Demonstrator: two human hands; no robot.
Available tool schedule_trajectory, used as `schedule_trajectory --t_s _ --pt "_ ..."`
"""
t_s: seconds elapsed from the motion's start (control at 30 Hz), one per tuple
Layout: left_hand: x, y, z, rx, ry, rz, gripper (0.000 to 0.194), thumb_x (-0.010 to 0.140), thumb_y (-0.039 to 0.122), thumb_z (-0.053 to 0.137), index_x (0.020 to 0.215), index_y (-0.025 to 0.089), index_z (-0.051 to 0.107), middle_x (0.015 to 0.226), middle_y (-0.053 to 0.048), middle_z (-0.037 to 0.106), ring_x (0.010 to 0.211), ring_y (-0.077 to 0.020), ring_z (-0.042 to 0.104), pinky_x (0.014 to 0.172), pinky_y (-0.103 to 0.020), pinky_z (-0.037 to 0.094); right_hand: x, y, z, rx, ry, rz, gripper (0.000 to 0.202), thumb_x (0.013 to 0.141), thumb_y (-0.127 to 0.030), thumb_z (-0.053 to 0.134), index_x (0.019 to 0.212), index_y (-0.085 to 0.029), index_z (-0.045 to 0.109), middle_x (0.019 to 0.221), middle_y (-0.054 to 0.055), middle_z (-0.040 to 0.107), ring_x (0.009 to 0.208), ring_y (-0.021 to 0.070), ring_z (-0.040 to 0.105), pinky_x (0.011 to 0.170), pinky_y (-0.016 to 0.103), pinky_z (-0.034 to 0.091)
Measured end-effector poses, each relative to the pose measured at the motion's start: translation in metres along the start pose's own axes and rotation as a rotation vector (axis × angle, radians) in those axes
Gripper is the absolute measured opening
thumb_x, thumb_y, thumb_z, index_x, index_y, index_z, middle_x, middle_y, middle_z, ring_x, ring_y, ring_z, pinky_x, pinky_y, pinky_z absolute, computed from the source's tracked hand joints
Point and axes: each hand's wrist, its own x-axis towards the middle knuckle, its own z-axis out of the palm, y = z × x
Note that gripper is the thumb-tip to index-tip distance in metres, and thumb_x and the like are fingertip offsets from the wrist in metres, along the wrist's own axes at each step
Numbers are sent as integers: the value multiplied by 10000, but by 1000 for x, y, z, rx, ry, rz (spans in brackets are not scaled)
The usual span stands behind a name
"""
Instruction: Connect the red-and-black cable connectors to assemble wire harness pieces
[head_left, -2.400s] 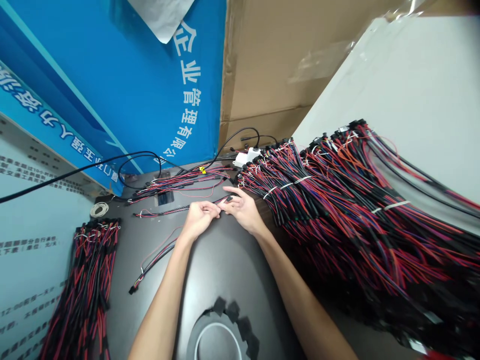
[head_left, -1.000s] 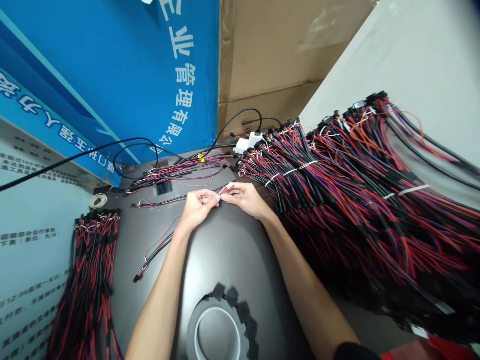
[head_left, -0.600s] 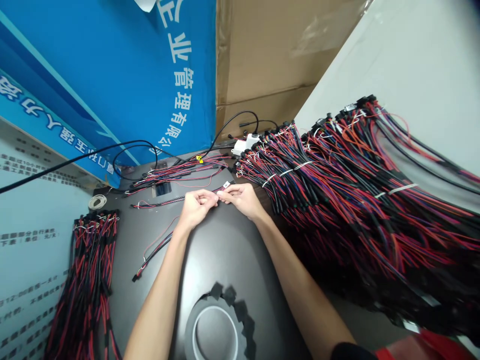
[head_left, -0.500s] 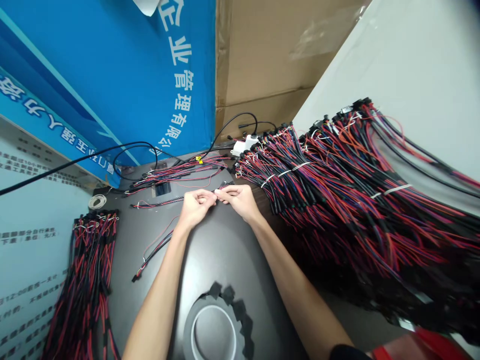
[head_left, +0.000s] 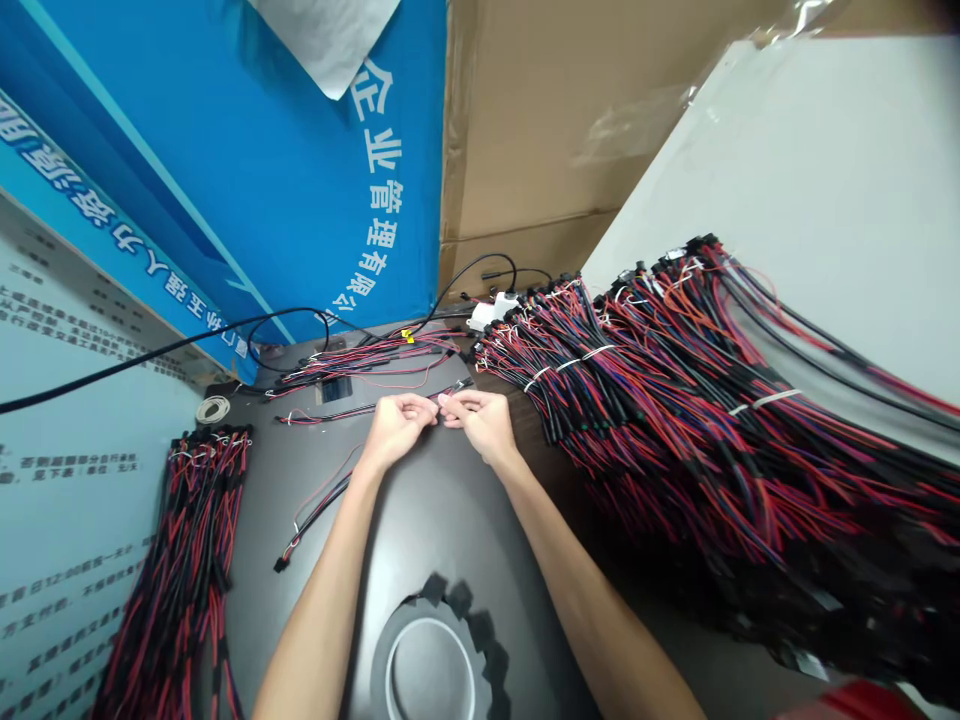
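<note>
Near the middle of the grey table point(head_left: 420, 510), my left hand point(head_left: 400, 424) is closed with its fingertips pinched around something too small to make out. Just to its right, my right hand point(head_left: 481, 420) is pinched in the same way, its fingertips a small gap from the left ones. A thin black and red cable point(head_left: 352, 412) runs along the table behind the hands, its dark end showing above the right fingers. Left of my left forearm lies another short cable with a black connector point(head_left: 282, 564). A roll of grey tape point(head_left: 384, 660) with dark pieces along its edge sits between my forearms.
Large tied bundles of red and black cables point(head_left: 600, 370) fill the right side. Another bundle point(head_left: 187, 540) hangs at the left edge, near a white coil point(head_left: 213, 409). Loose wires point(head_left: 375, 358) lie at the back, before a blue panel point(head_left: 300, 180) and cardboard point(head_left: 525, 130).
The view has shifted, so the scene sits slightly lower. My fingertips, which met before, have come slightly apart.
</note>
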Motion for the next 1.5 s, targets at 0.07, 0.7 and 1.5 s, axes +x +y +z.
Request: schedule_trajectory --t_s 0.07,0.7,1.5 --pt "-2 2 -1 -2 -10 -23 135 644 163 621 737 88 682 658 -61 662 554 -91 551 555 -196 412 -1 0 1 22 18 20 443 481 -498 832 630 -108 683 637 89 651 571 159 606 565 298 574" --pt "-13 21 -13 77 -62 -122 195 615 197 598 748 81 682 676 -63 651 459 -78 481 443 -200 337 -1 -8 -4 143 66 70 381 483 -423 838 635 -98 711 623 72 620 567 121 548 575 280 588" --pt "-20 37 -20 352 -201 -171 121 720 244 617 747 139 565 687 -31 525 647 -140 543 531 -247 522 -8 -13 7 97 -54 -75 464 469 -499 865 640 -105 691 618 77 647 553 162 612 583 320 591"
